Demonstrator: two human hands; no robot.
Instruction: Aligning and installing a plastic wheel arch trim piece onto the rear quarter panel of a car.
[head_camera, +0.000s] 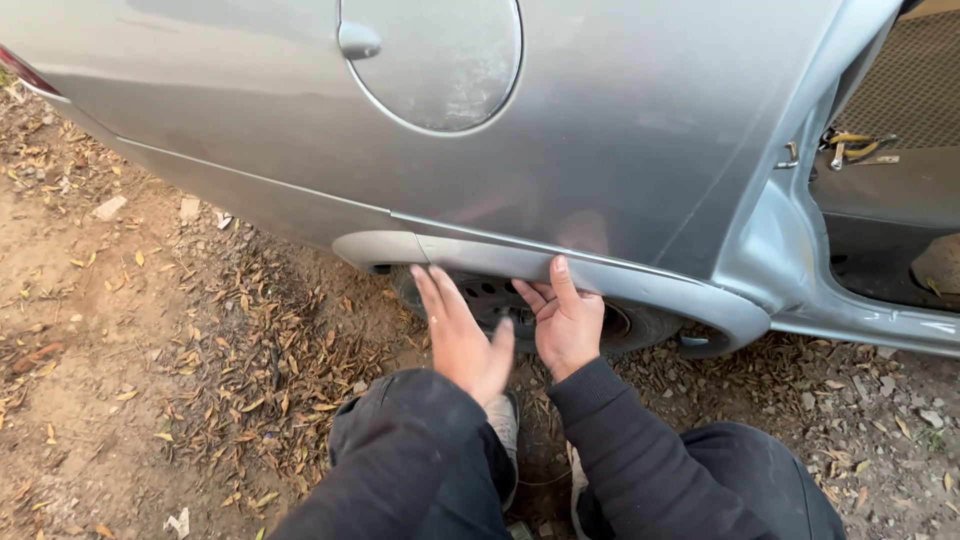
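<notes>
Nearest to you are your knees (420, 470) in dark trousers, bent close to the ground, with a grey shoe (503, 425) showing between them. Both forearms, in dark sleeves, extend away from you toward the silver car (620, 130).

Your left hand (462, 335) is flat and released, fingers straight and together, grasping nothing. Its fingertips (428, 282) lie at the lower edge of the grey wheel-arch trim (560, 268); contact cannot be confirmed.

Your right hand (566, 320) grasps the same trim just to the right of the left hand. The thumb (563, 275) presses on the outer face, and the fingers (530, 297) curl beneath the edge.

The trim runs along the arch of the rear body panel, directly above the dark tyre (640, 325). A round fuel flap (440, 60) sits farther up the panel.

At the far right, the rear door opening shows yellow-handled tools (850, 148) lying on the car floor.

Dry leaves (250, 370) and small stones (110, 207) cover the dirt ground (80, 400) to the left.
</notes>
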